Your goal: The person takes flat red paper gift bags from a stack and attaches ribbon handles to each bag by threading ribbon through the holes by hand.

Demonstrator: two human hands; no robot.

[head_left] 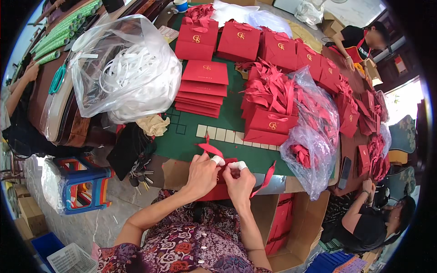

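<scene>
My left hand (203, 176) and my right hand (240, 180) meet close together at the upper edge of a red paper bag (214, 193), at the table's near edge in front of me. Both are closed in a pinch on a red ribbon (210, 149). One loose end of it stands up beyond my left fingers; another red strip curls out to the right of my right hand. White wraps cover fingertips on both hands. My hands hide most of the bag and exactly where the ribbon meets it.
Flat red bags (205, 73) are stacked ahead; ribboned bags (273, 123) stand right of them beside a clear plastic bag (314, 150) of ribbons. White straps fill a plastic bag (132, 68) at left. An open carton (298, 223) stands by my right. Co-workers sit at right.
</scene>
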